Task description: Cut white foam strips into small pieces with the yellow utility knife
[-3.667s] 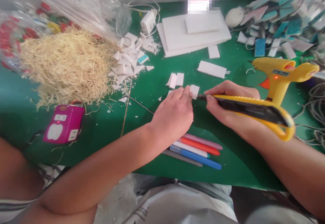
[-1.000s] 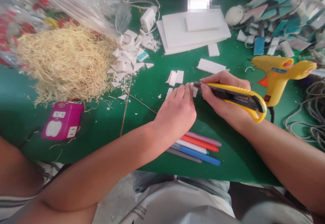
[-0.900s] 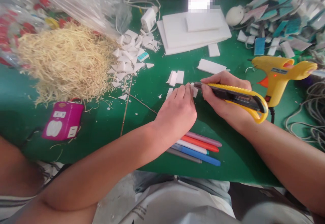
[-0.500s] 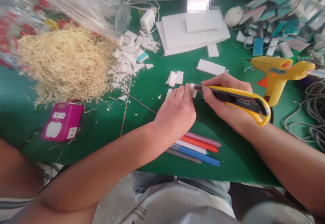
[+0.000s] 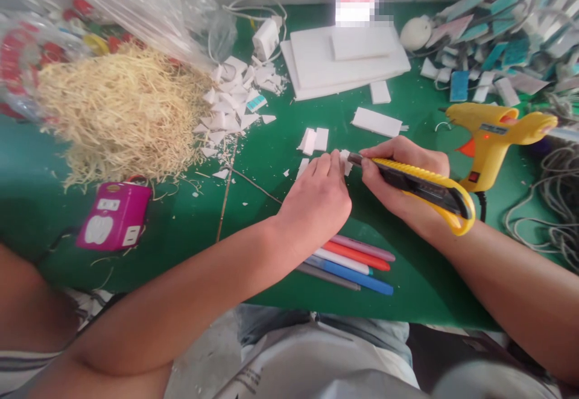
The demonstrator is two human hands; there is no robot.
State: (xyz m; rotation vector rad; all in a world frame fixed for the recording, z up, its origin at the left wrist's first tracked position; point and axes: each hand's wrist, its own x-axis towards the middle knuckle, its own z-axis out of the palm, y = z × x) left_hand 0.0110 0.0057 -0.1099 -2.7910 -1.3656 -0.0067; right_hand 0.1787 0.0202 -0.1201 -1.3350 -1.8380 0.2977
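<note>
One yellow cutter (image 5: 418, 186) is held in the right hand (image 5: 416, 153). One small white piece (image 5: 346, 161), at the cutter's tip, is touched by the left hand (image 5: 316, 197); its grip can't be told. Five pens (image 5: 348, 263) are laid nearside of the cutter, one glue gun (image 5: 491, 145) right, three white sheets (image 5: 335, 73) stacked beyond.

Left hand (image 5: 314, 194) on small white piece (image 5: 345, 162), right hand (image 5: 414, 153) holding yellow cutter (image 5: 420, 185), pens (image 5: 359, 256) beneath left wrist
</note>
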